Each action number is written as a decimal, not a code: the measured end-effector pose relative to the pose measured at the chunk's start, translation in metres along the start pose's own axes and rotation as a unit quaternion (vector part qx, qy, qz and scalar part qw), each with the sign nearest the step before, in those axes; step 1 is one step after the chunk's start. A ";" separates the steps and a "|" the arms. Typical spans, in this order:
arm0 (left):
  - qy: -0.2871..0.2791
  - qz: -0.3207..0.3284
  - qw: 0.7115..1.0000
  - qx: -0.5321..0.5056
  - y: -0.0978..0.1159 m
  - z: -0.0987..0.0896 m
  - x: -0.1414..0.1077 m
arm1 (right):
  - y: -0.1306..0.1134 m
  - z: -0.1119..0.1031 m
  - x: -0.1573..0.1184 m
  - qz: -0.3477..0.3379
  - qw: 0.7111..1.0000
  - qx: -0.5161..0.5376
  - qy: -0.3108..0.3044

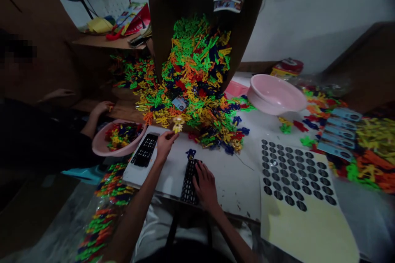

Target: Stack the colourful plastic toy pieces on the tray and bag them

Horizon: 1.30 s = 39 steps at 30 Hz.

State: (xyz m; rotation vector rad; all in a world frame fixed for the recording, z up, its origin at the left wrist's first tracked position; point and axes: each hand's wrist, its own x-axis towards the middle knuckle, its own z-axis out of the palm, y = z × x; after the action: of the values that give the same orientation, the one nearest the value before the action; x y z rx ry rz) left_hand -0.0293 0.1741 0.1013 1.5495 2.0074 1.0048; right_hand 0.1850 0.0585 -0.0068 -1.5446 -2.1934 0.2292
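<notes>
My left hand [166, 144] is closed in a pinch on a small yellow plastic figure [177, 126], held up just in front of the heap of coloured pieces. My right hand [206, 185] lies with fingers apart over the right edge of a black perforated strip [187, 185] on the white board. Just beyond the strip's far end sits a dark blue plastic piece [191, 153]. Left of my left hand, a second black perforated strip [145, 150] rests on a white base.
A cardboard box [251, 20] spills coloured plastic pieces [197, 65] onto the table. Pink basins stand at right [277, 104] and left [101, 148], the left one beside a co-worker's hand [101, 109]. A sheet of dark round stickers [277, 218] lies at right near blue cards [336, 144].
</notes>
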 end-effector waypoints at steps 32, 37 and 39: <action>-0.012 -0.013 0.996 0.092 -0.020 0.064 -0.109 | -0.004 0.007 -0.007 -0.016 0.999 0.019 0.024; -0.020 -0.003 0.995 0.094 -0.026 0.064 -0.107 | 0.014 0.001 0.031 0.029 0.992 0.096 0.071; -0.009 -0.010 0.995 0.096 -0.031 0.059 -0.106 | 0.021 -0.008 0.070 0.046 0.992 0.077 0.090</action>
State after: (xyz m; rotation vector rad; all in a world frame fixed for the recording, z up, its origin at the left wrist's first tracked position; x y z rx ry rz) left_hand 0.0228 0.0869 0.0284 1.6236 2.1562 0.8083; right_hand 0.1876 0.1304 0.0110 -1.5209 -1.9225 0.2708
